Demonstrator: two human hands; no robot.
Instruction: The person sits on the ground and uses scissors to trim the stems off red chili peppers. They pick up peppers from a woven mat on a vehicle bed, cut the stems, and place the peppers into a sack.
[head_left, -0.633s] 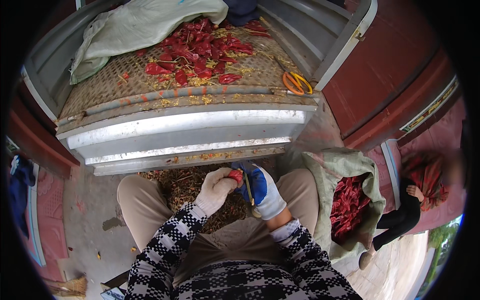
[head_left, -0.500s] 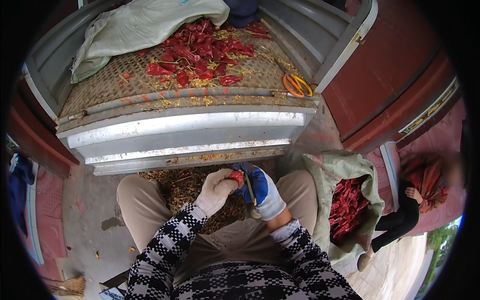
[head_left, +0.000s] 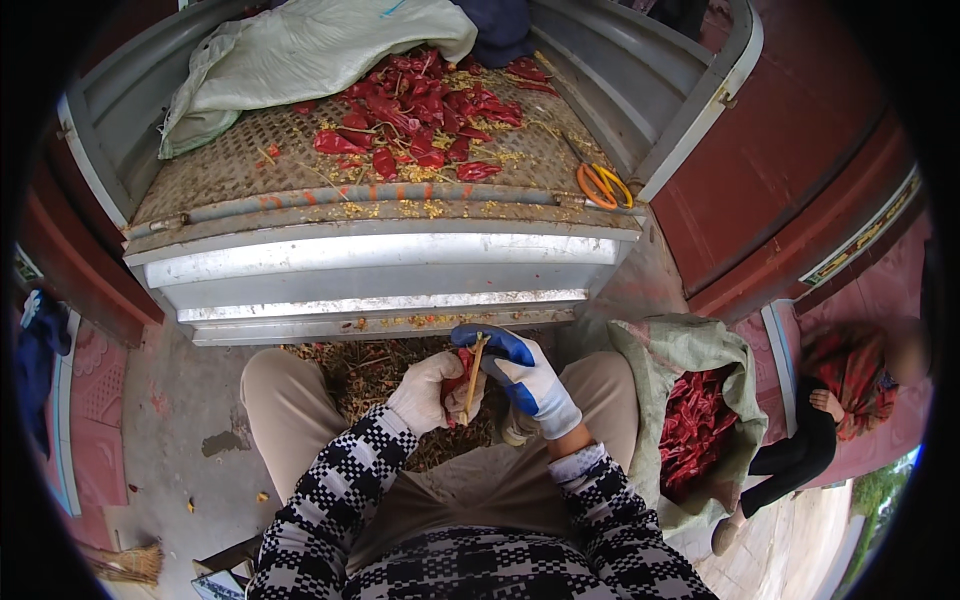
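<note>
My left hand [head_left: 426, 392], in a cream knitted glove, is closed around a dried red chili pepper [head_left: 462, 370], which shows only partly between the gloves. My right hand [head_left: 520, 372], in a white glove with blue coating, is closed on a thin yellowish stick [head_left: 473, 380]. The stick stands across the front of the pepper, close to my left fingertips. Whether its lower end touches the left glove I cannot tell. Both hands are between my knees, above a heap of dry stems and scraps [head_left: 355, 380].
Red chili peppers [head_left: 420, 110] and yellow seeds lie on the metal truck bed [head_left: 230, 180], beside a white sack [head_left: 310, 60] and orange-yellow-handled scissors [head_left: 604, 186]. At my right stands an open sack [head_left: 640, 400] of red peppers. Another person [head_left: 835, 400] sits beyond it; a broom [head_left: 130, 562] lies lower left.
My right hand has shifted, and the stick has swung from the right side of the pepper to across its front. My left hand still holds the pepper. The whole view has shifted slightly.
</note>
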